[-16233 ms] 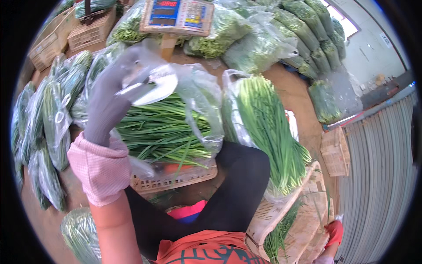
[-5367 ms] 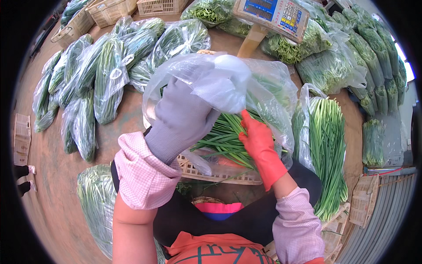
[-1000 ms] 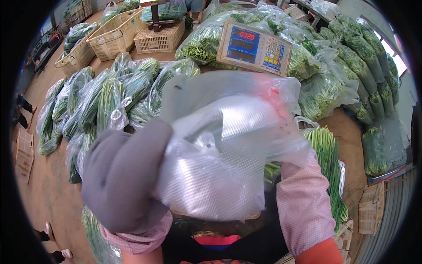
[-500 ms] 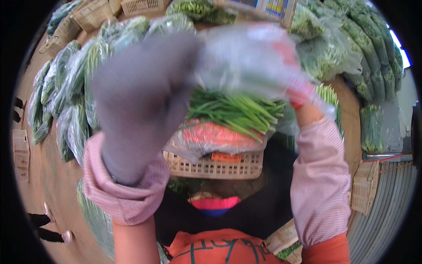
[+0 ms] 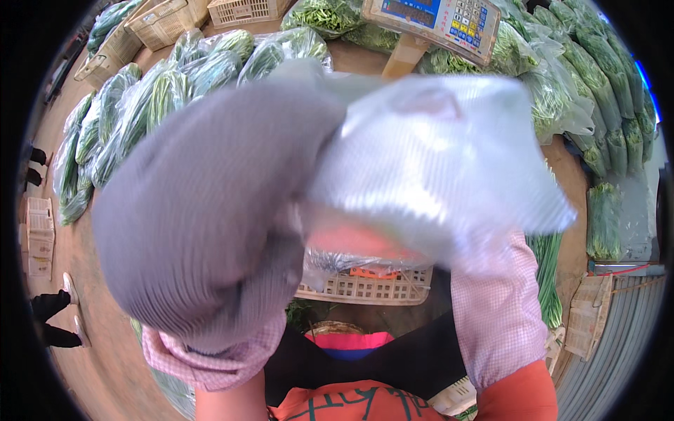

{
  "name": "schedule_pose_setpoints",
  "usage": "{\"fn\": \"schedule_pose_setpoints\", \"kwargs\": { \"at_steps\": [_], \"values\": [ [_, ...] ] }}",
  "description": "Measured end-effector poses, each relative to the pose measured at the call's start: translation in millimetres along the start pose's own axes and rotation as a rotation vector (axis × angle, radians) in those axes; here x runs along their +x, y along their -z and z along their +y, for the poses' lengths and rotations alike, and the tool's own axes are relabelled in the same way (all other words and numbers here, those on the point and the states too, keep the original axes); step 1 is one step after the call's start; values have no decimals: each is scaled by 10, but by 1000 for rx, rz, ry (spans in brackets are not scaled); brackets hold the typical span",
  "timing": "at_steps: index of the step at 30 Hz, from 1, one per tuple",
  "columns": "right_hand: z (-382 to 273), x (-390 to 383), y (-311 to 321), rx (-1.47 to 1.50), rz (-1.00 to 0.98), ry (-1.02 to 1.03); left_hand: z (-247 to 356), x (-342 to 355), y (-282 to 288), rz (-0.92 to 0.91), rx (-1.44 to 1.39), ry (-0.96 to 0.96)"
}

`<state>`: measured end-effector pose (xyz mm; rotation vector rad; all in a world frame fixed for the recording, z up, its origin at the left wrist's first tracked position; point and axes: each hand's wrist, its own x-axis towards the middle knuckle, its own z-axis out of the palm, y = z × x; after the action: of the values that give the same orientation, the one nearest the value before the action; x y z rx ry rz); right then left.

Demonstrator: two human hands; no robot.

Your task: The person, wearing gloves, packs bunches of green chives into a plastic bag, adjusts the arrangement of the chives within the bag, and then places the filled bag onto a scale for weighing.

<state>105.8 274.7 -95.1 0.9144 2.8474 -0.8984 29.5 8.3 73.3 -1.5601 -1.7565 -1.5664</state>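
Observation:
My left hand, in a grey ribbed glove, is raised close in front of me, smeared by motion. Its fingers are curled at the edge of a clear plastic bag. The bag is spread wide and blurred across the middle. My right forearm, in a checked pink sleeve, reaches up behind the bag, which hides the right hand. Below the bag, a cream plastic crate stands before me, with a red sheet or wrap on top. The bag covers most of what lies on the crate.
A scale stands at the far side. Bagged green vegetables lie at the left, and stacked bagged bundles at the right. Long green stalks lie beside my right arm. A person's legs show at the left edge.
The bag has come nearer and opened out, now covering the green stalks and my right hand. My left hand has moved closer to me and slightly left.

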Motion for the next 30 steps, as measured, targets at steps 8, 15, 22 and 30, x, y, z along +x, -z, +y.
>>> {"fn": "schedule_pose_setpoints", "kwargs": {
  "at_steps": [8, 15, 22, 30],
  "values": [
    [-69, 215, -52, -19, -44, 37, -134, 48, -58, -93, 86, 32],
    [-105, -222, 580, 492, -56, 151, -63, 151, -174, -75, 91, -4],
    [-134, -804, 720, 806, -115, 372, 15, 99, -130, -71, 377, -121],
    [-73, -1223, 545, 837, -174, 290, -212, -65, -14, 175, 285, -93]
  ]
}}
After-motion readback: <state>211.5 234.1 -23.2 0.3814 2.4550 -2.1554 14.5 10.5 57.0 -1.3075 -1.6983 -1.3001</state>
